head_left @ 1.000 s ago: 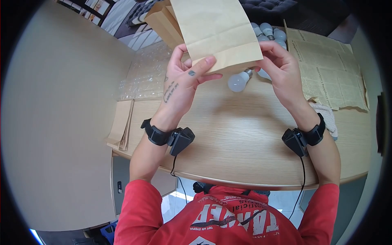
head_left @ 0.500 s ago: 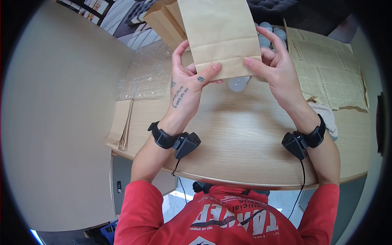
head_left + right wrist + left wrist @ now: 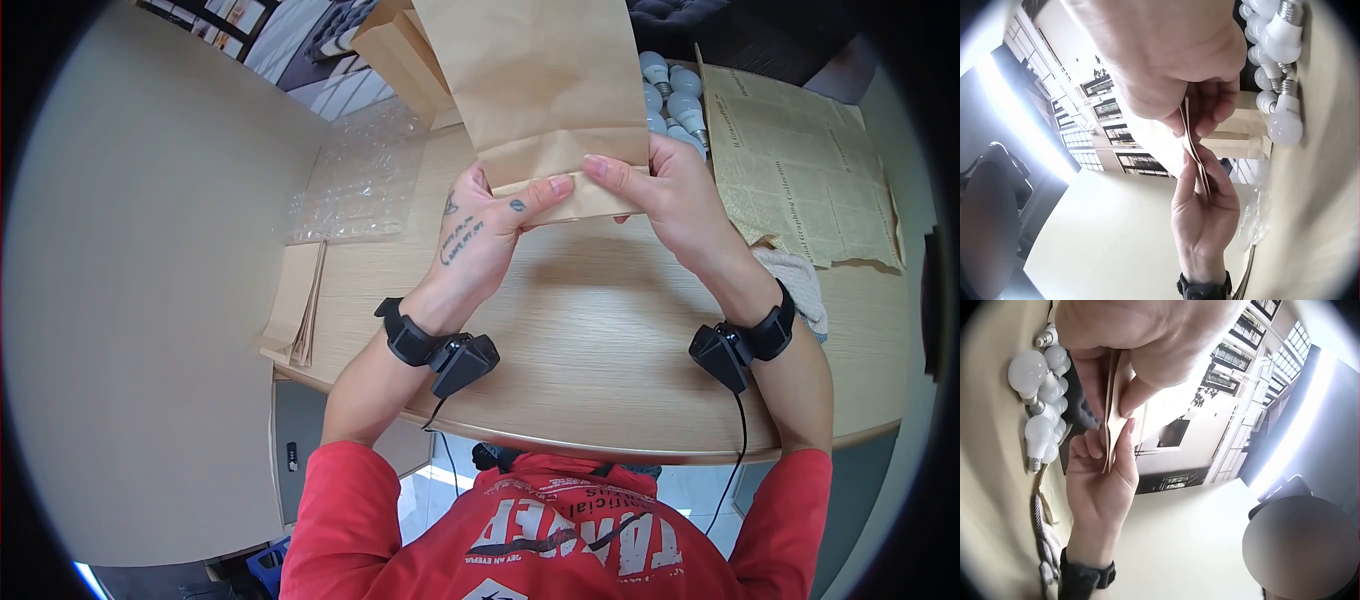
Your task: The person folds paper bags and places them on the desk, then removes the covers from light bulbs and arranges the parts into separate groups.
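Both hands hold a flat brown paper bag (image 3: 545, 80) upright above the wooden table (image 3: 590, 340). My left hand (image 3: 490, 225) pinches the bag's folded lower edge at the left, thumb in front and fingers behind. My right hand (image 3: 655, 190) pinches the same edge at the right. In the wrist views the bag's edge (image 3: 1110, 419) (image 3: 1194, 150) shows as thin layers between the thumbs and fingers. Several white light bulbs (image 3: 675, 95) lie on the table behind the bag, partly hidden by it.
More brown bags (image 3: 400, 50) lie at the back left, and a flat stack (image 3: 298, 305) sits at the table's left edge. Bubble wrap (image 3: 360, 175) lies left of the hands. Printed paper (image 3: 805, 165) and a white cloth (image 3: 800, 285) are at the right.
Both hands have drawn the bag nearer and lower, and their thumbs have come together on its lower edge. The bag now covers the bulb that lay in front of it.
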The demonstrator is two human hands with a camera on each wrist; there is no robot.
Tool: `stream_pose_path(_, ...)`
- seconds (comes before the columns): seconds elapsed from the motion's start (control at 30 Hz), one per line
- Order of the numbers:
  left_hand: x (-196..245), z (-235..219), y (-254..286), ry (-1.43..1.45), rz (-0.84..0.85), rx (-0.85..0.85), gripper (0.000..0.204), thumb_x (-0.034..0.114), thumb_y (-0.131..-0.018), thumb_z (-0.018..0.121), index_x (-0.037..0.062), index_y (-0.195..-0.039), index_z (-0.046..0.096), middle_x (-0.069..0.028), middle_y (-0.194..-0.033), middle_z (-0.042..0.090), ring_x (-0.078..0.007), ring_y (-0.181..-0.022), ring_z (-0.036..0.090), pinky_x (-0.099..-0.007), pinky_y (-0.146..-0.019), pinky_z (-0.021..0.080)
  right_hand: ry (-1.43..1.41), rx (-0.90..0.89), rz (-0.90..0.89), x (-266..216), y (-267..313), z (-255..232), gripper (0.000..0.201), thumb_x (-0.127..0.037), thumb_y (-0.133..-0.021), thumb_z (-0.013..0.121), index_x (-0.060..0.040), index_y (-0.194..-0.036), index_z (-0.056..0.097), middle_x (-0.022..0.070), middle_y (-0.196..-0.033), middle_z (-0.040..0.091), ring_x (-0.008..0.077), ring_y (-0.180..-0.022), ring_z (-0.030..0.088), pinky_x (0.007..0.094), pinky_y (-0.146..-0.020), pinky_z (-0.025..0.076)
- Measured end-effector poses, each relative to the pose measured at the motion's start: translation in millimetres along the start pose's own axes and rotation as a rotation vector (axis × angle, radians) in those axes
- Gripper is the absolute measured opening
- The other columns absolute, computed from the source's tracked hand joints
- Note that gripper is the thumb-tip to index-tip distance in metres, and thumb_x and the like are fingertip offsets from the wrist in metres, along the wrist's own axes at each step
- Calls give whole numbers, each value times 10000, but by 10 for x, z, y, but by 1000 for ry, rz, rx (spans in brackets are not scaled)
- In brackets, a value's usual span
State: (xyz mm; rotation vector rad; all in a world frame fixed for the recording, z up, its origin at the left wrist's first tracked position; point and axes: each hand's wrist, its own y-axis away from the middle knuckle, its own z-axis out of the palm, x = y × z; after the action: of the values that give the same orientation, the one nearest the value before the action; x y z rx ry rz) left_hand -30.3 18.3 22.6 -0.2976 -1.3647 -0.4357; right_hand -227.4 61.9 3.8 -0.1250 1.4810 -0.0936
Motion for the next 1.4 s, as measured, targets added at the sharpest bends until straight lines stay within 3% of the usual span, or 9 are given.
stream_pose_path(0.13, 49, -2, -3, 101, -58, 15, 380, 77, -914, 732, -2, -1249, 570, -122, -1165, 693, -184, -1037, 700, -309, -887, 587, -31, 20, -1, -34, 18, 34, 307, -240, -969, 694, 19, -1133, 698, 31, -955, 730, 56, -793, 639, 223, -663, 506)
stream_pose_path(0.33, -13, -54, 28, -7, 62, -5, 301, 155, -940, 728, 4, -1181, 625, -94, -1152, 698, -130, -997, 679, -266, -877, 545, -14, 0, -46, -6, 12, 60, 330, -260, -974, 687, 35, -1121, 704, 43, -974, 738, 58, -837, 643, 229, -709, 512)
stream_pose_path(0.57, 123, -105, -76, -47, 135, 91, 377, 340, -1030, 595, 3, -1198, 619, -92, -1158, 694, -115, -1006, 668, -258, -871, 538, 151, -16, -36, 27, 28, 58, 350, -303, -973, 685, 23, -1092, 724, 37, -910, 739, 64, -799, 636, 240, -708, 506)
stream_pose_path(0.7, 117, -125, -62, -79, 169, 100, 370, 328, -1032, 594, 4, -1207, 616, -97, -1163, 692, -116, -1002, 668, -258, -863, 541, 26, 12, -17, -24, 30, 102, 363, -325, -977, 678, 21, -1072, 732, 24, -880, 733, 62, -749, 611, 236, -682, 487)
stream_pose_path(0.87, 105, -76, -56, -15, 166, 110, 376, 314, -1028, 603, -7, -1226, 608, -104, -1184, 685, -114, -1021, 660, -255, -877, 536, 98, 36, -82, 36, 6, 75, 354, -316, -998, 651, 23, -1065, 727, 21, -872, 727, 50, -763, 615, 221, -680, 488)
stream_pose_path(0.97, 81, -89, -14, -185, 163, 84, 390, 308, -1000, 647, -14, -1213, 591, -113, -1091, 708, -175, -933, 712, -296, -800, 587, 3, 72, -98, -2, 1, 96, 365, -322, -1007, 638, 28, -1077, 715, 24, -884, 724, 47, -774, 620, 220, -687, 495)
stream_pose_path(1.07, 124, -197, 35, -193, 1, -165, 351, 253, -974, 685, -15, -1186, 607, -123, -1003, 721, -197, -815, 726, -299, -682, 594, -39, 94, -88, -5, -1, 109, 380, -334, -1014, 627, 31, -1088, 703, 27, -907, 721, 48, -781, 622, 222, -691, 497)
stream_pose_path(1.17, 118, -190, 29, -166, 27, -131, 313, 215, -961, 700, -16, -1157, 622, -133, -946, 725, -208, -732, 724, -297, -595, 581, 20, 90, -97, 20, 5, 88, 386, -342, -1017, 621, 28, -1094, 699, 31, -922, 720, 51, -788, 624, 223, -696, 499)
stream_pose_path(1.4, 100, -156, 23, -71, 29, -142, 294, 197, -968, 688, -15, -1161, 619, -129, -992, 723, -200, -794, 724, -295, -660, 589, 21, 188, -114, 1, 10, 132, 375, -342, -1025, 607, 11, -1102, 706, 3, -832, 681, 47, -713, 589, 213, -643, 472)
